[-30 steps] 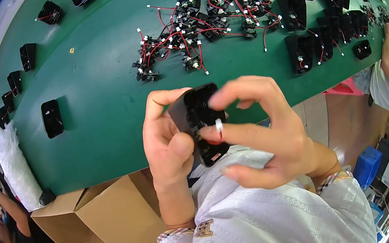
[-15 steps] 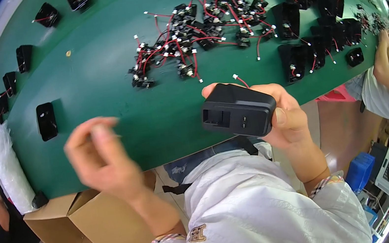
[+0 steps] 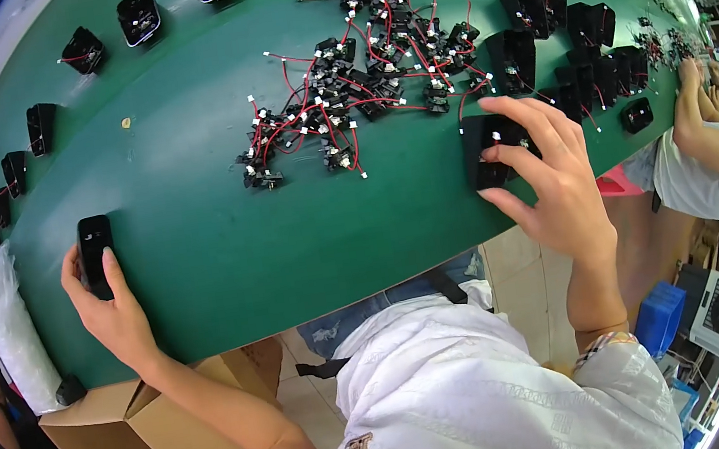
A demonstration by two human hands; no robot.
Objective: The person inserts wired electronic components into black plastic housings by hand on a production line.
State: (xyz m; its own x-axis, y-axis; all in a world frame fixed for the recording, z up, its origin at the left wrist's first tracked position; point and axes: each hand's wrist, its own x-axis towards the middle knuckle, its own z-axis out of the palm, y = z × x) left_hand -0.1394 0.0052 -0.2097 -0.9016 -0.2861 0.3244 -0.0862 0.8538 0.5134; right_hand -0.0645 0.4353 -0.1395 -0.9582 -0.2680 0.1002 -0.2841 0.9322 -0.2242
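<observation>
At the left of the table, my left hand (image 3: 114,309) grips a slim black rounded rectangular piece (image 3: 94,239). The thumb presses on its face and the fingers lie along its left side. Over on the right, my right hand (image 3: 559,173) spans a black plastic housing (image 3: 480,152) resting on the table. Its fingers reach over the far side and the thumb sits at the near edge. A small white connector (image 3: 495,136) shows between the fingers. The hand partly hides the housing and whatever lies behind it.
A heap of black parts with red wires (image 3: 357,78) covers the table's middle. Black housings (image 3: 513,60) stand in rows at right; others (image 3: 139,16) line the far and left edges. A bubble-wrap roll (image 3: 10,319) and cardboard box (image 3: 100,435) are at left. A co-worker (image 3: 703,149) sits at right.
My right hand has carried the housing to the right and down onto the table. My left hand has moved left and taken hold of the slim black piece. The view has shifted slightly.
</observation>
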